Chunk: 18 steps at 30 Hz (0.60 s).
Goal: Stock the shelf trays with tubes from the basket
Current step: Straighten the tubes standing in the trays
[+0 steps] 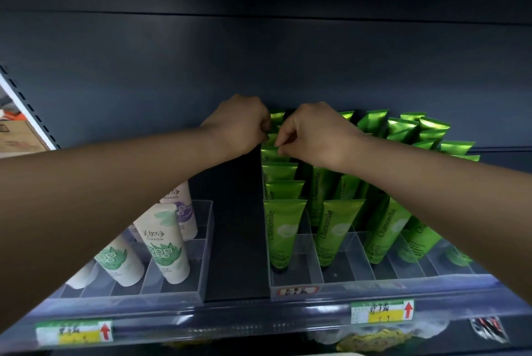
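Head view: rear green tubes (273, 151) held by their tops in the clear tray (296, 278).
The left hand (239, 125) curls its fingers on a crimped tube top. The right hand (313, 137) pinches thumb and forefinger on the crimp just in front, probably to square the lane. Below the fingers the tubes stand cap-down, flat ends up, long axis upright and leaning slightly back. No basket in view.
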Available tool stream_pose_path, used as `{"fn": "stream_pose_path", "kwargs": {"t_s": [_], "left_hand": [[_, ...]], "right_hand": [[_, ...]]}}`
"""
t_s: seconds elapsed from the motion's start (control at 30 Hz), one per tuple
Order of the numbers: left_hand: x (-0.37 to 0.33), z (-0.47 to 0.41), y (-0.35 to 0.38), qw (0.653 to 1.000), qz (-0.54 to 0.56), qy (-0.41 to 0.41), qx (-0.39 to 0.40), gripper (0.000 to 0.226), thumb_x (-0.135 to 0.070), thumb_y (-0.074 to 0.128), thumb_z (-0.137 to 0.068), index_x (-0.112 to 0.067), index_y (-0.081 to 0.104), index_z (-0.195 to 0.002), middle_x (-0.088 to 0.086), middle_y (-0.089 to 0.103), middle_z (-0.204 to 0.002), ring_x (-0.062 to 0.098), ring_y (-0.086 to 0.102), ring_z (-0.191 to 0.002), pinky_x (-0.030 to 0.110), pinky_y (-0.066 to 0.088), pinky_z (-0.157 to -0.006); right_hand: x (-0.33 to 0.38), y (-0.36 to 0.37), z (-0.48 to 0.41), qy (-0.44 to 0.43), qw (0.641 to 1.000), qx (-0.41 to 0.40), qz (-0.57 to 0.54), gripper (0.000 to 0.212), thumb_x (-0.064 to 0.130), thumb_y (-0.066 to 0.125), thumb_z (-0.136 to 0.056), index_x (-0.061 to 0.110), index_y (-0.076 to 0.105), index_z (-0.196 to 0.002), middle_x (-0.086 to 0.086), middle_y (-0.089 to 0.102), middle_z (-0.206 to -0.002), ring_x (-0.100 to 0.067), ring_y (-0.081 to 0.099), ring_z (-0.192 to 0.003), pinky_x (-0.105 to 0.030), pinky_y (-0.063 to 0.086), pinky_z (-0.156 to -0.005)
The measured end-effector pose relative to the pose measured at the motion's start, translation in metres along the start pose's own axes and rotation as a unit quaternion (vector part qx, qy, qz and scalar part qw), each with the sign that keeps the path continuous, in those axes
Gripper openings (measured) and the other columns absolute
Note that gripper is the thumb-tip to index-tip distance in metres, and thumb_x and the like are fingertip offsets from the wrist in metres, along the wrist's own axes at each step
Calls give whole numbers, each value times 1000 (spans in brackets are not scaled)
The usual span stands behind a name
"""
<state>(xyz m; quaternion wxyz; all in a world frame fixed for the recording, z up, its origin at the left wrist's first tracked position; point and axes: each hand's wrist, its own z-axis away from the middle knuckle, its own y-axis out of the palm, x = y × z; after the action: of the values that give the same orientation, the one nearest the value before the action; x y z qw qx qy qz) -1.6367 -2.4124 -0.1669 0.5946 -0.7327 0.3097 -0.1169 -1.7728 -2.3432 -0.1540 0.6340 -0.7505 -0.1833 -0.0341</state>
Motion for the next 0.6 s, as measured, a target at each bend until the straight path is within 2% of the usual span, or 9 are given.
{"fn": "stream_pose_path", "kwargs": {"t_s": [0.17, 0.37, 0.43, 0.53, 0.6], "left_hand": [[-1, 1, 1, 1000, 0, -4, 2, 12, -18, 67, -79, -17, 72, -91, 8, 70, -96, 23, 63, -88, 23, 37, -68], [-1, 2, -2, 1000, 14, -16, 4, 19, -20, 68, -80, -17, 72, -99, 5, 70, -104, 21, 63, -96, 21, 41, -75], [-1, 4, -4, 1000, 16, -17, 11, 20, -19, 69, -80, -17, 72, -100, 4, 70, -104, 19, 63, -97, 20, 42, -76], [2, 6, -12, 999, 15, -27, 22, 23, -12, 65, -79, -18, 73, -99, 2, 72, -102, 17, 65, -96, 19, 44, -76], [5, 2, -19, 998, 0, -54, 23, 25, -12, 60, -77, -20, 73, -98, 2, 71, -103, 19, 64, -96, 22, 48, -79]], "right_hand": [[-2, 2, -1, -3, 1000, -2, 10, 14, 18, 71, -80, 18, 75, -93, 2, 71, -96, -6, 54, -80, -16, 41, -75], [-6, 1, 3, 9, 1000, 6, 6, 19, 21, 73, -79, 17, 74, -98, -1, 71, -96, -15, 63, -90, -24, 49, -82], [-7, -3, 4, 16, 1000, 6, -8, 20, 22, 74, -78, 18, 74, -97, 3, 71, -90, -10, 63, -86, -18, 48, -78], [-11, -16, 2, 24, 998, -18, -48, 16, 22, 75, -75, 21, 75, -91, 14, 62, -70, -1, 59, -72, -3, 40, -62], [-16, -27, -2, 25, 998, -34, -56, 12, 19, 73, -78, 21, 75, -90, 15, 60, -68, 1, 56, -69, 4, 35, -59]]}}
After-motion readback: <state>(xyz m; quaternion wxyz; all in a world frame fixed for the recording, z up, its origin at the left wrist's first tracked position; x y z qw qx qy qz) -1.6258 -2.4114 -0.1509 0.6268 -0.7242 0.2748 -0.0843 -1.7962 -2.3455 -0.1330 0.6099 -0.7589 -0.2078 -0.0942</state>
